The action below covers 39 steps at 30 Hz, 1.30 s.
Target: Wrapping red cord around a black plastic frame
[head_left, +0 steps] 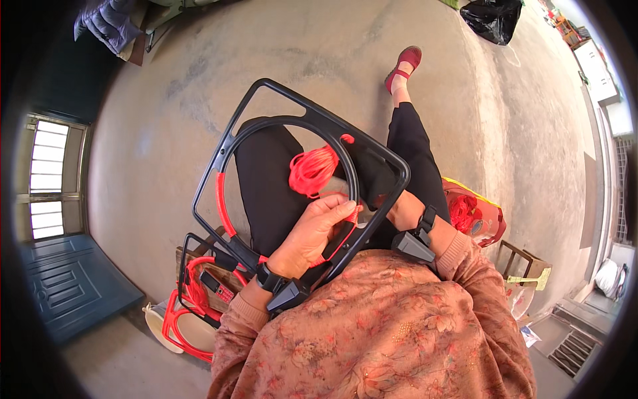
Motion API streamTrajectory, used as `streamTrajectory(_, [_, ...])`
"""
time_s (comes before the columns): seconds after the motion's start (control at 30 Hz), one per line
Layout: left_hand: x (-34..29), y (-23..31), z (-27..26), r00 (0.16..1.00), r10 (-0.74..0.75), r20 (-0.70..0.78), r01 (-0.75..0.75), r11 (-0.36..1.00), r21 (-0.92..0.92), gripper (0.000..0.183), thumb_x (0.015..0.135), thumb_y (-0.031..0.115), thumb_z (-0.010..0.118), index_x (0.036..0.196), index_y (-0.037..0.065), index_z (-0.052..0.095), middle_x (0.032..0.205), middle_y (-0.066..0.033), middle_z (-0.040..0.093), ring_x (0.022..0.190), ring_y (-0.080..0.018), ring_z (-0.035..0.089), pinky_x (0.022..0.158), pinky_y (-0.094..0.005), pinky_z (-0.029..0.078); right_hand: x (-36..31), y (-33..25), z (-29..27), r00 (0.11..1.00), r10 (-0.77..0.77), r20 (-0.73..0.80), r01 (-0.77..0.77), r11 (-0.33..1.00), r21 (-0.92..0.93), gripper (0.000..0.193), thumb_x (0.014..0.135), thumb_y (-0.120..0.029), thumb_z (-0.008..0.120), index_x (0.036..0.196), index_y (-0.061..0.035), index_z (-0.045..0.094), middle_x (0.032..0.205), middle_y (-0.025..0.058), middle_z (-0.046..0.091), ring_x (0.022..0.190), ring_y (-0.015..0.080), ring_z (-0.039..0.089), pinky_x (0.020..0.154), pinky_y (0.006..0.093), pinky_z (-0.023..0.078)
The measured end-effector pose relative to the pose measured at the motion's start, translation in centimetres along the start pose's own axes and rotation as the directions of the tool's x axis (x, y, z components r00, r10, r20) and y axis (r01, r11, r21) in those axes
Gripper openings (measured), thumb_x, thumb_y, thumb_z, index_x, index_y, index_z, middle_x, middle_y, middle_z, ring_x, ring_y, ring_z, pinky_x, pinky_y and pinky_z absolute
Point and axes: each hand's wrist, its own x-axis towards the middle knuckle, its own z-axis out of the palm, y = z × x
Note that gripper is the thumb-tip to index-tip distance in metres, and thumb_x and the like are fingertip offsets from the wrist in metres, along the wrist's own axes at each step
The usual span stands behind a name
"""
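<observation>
**Red cord bundle point(314, 171) beside the left hand point(309, 229)**

The left hand, thumb against fingers, pinches the black ring frame point(362, 141); the bundle shows just beyond its knuckles, within the opening. The right hand point(401, 211) is partly hidden: grip indeterminable.

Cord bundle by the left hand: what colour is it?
The cord bundle is bright orange-red; the head view shows it best.

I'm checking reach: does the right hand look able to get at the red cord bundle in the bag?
Probably yes: the bundle shows uncovered in the red bag, near the right sleeve, but the right hand, partly hidden behind the black frame, would need to draw back.
</observation>
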Motion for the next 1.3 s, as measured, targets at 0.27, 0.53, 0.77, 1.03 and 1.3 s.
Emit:
streamTrajectory(0.27, [-0.1,-0.7,-0.6,0.991,0.128,0.027,-0.128,0.991,-0.033,0.02,0.092,0.014,0.059,0.106,0.001,0.064,0.099,-0.0032,0.067,0.087,-0.0088,0.061,0.08,-0.0234,0.049,1.6,-0.5,-2.8,0.998,-0.024,0.053,0.021,0.999,0.049,0.03,0.091,-0.028,0.055,0.11,-0.0046,0.056,0.093,0.0101,0.063,0.085,0.0203,0.062,0.081,0.0359,0.05])
streamTrajectory(0.53, [-0.4,-0.2,-0.3,0.99,0.138,-0.009,-0.138,0.99,0.042,0.019,0.094,0.017,0.055,0.091,-0.001,0.062,0.081,-0.0026,0.064,0.071,-0.0077,0.061,0.065,-0.0208,0.051,0.7,-1.1,-3.9,0.995,-0.066,-0.071,0.095,0.807,0.583,0.03,0.091,-0.029,0.055,0.108,-0.0047,0.057,0.091,0.0099,0.063,0.084,0.0207,0.062,0.08,0.0355,0.05])
streamTrajectory(0.77, [-1.0,0.5,-0.6,0.994,0.097,-0.055,-0.093,0.992,0.081,0.02,0.094,0.018,0.057,0.092,-0.001,0.061,0.076,-0.0022,0.059,0.067,-0.007,0.056,0.063,-0.0201,0.048,-3.2,-0.4,-7.7,0.94,0.009,-0.341,0.266,0.606,0.75,0.032,0.091,-0.029,0.056,0.112,-0.0046,0.057,0.09,0.0082,0.064,0.082,0.0215,0.063,0.079,0.0351,0.052])
streamTrajectory(1.03, [-0.6,0.3,-0.2,0.983,0.166,-0.076,-0.169,0.985,-0.036,0.017,0.094,0.02,0.056,0.087,0.004,0.06,0.073,-0.0005,0.06,0.063,-0.0069,0.059,0.06,-0.0195,0.05,-5.2,1.2,-8.4,0.871,0.105,-0.479,0.267,0.719,0.642,0.035,0.09,-0.029,0.058,0.114,-0.0035,0.058,0.089,0.0076,0.065,0.078,0.0208,0.063,0.077,0.0325,0.051])
streamTrajectory(1.3, [-0.2,0.2,-0.4,0.995,0.084,-0.058,-0.086,0.996,-0.022,0.009,0.089,0.011,0.055,0.084,0.005,0.058,0.07,-0.0021,0.059,0.061,-0.0087,0.059,0.06,-0.0226,0.053,3.1,-1.8,-3.1,0.742,-0.282,-0.608,0.117,0.948,-0.298,0.03,0.089,-0.023,0.062,0.111,-0.0016,0.062,0.084,0.0054,0.065,0.079,0.0087,0.059,0.067,0.0242,0.047])
